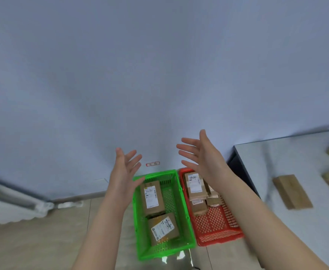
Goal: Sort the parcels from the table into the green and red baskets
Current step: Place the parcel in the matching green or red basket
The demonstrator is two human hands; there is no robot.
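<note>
I am holding my left hand (125, 172) and right hand (200, 158) empty, fingers (187, 142) spread, above the green basket (183, 201) and red basket (220, 238), while the nearest parcel (292, 191) is lying on the surface (276, 152) at about four o'clock from my right hand, which is the nearer one, its long axis running eleven to five.

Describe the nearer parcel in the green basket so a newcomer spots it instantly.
On the floor left of the table stand two baskets; take the green basket, left of the red basket. Two brown parcels lie in it; the target parcel is the one nearer the camera. Its white label sits skewed, whereas the label on the far parcel runs straight.
</note>
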